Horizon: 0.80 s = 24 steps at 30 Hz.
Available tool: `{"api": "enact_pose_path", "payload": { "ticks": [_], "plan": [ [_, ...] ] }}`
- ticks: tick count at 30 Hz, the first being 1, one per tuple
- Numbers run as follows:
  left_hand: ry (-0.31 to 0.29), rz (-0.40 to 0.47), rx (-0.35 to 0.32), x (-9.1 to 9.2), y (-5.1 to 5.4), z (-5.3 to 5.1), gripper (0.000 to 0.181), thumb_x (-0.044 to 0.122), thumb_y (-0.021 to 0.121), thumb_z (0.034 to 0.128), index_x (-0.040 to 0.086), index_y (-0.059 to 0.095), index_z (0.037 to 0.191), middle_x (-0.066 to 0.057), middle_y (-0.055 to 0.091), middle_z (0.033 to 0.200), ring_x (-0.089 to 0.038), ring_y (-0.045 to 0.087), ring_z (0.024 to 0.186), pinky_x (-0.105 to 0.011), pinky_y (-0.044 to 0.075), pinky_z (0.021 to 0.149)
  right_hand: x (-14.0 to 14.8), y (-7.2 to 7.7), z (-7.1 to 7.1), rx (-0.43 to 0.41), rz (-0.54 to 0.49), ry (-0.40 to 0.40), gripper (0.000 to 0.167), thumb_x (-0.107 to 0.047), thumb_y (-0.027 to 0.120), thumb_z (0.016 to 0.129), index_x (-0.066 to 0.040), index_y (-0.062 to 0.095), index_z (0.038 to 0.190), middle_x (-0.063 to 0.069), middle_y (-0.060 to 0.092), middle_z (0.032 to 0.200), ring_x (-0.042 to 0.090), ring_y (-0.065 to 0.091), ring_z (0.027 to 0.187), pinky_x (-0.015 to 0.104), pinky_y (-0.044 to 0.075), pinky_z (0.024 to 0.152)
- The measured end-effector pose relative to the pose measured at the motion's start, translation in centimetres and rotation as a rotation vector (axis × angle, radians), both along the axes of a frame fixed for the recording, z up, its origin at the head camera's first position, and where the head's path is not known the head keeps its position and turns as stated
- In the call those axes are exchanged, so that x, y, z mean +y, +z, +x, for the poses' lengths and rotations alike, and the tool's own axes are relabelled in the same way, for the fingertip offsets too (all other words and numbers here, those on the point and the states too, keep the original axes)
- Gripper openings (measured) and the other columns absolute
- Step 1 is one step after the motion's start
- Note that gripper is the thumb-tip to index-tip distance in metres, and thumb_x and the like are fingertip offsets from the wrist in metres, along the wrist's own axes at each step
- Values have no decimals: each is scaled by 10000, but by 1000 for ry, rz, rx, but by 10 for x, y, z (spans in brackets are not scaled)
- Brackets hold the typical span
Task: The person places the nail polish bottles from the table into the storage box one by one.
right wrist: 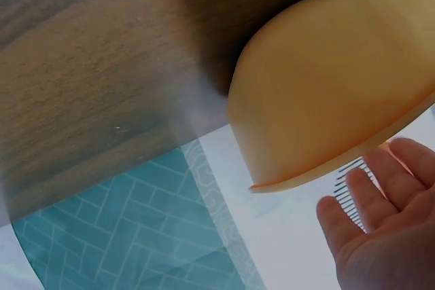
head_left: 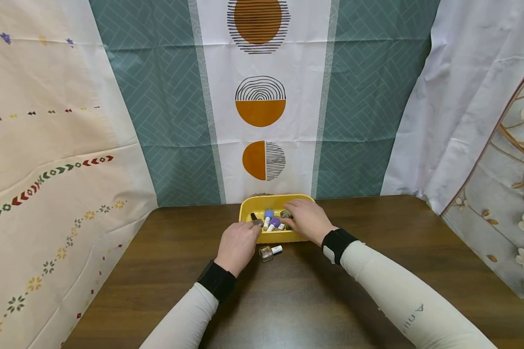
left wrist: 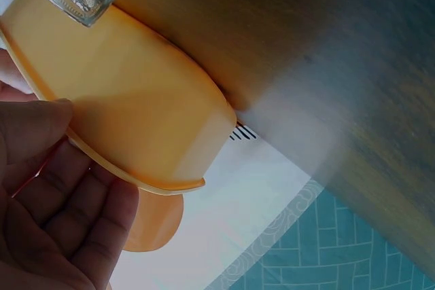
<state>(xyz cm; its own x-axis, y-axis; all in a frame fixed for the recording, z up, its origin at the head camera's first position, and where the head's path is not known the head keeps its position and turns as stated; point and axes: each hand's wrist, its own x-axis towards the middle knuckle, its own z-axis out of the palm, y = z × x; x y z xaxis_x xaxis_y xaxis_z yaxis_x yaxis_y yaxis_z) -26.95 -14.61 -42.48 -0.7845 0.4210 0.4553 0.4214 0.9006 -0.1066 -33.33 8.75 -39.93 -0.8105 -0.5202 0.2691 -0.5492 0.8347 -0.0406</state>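
A yellow plastic basket (head_left: pixel 277 237) stands at the table's far edge with several small nail polish bottles inside, among them a purple bottle (head_left: pixel 275 222) and a blue one (head_left: pixel 268 213). My left hand (head_left: pixel 239 242) grips the basket's near left rim, the thumb lapping onto the outer wall in the left wrist view. Over the basket's right side, my right hand (head_left: pixel 307 220) reaches in with loosely bent fingers, close to a dark glittery bottle (head_left: pixel 286 214); its fingertips are partly hidden. A glitter nail polish bottle with a white cap (head_left: pixel 266 253) lies on the table before the basket.
The brown wooden table (head_left: pixel 157 281) ends just behind the basket. A teal and white patterned curtain (head_left: pixel 262 63) hangs there, with a cream embroidered cloth (head_left: pixel 70 218) at the left and a floral cloth (head_left: pixel 506 232) at the right.
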Motion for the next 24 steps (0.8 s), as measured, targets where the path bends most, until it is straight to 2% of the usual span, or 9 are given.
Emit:
{"api": "enact_pose_path", "payload": {
  "ticks": [5,10,15,24],
  "plan": [
    [-2,1,7,0,0,0,218,121,921,921,101,841,1122,-52,819,1019,-228,743,870,-366,637,889,6,-3,11,20,-34,47,694,-486,709,1073,-40,574,1588,162,576,1616,364,505,1522,562,351,1280],
    [3,5,6,0,-1,-1,209,123,927,913,103,840,1101,-48,814,1004,-226,735,864,-363,635,878,9,-7,22,21,-48,91,731,-516,666,1088,-53,519,1635,151,524,1666,365,441,1572,579,283,1308],
    [4,7,0,0,-1,-1,186,112,920,923,101,838,1089,-48,807,989,-227,729,864,-361,627,863,10,-11,32,53,-26,122,736,-532,669,1080,-73,525,1637,132,523,1671,360,447,1570,585,273,1309],
    [-3,18,15,0,-1,-1,199,124,941,898,100,838,1066,-55,806,972,-235,727,852,-369,632,873,11,-15,49,68,-64,191,727,-517,697,1073,-93,530,1639,114,524,1673,342,454,1569,592,293,1301]
  ]
}}
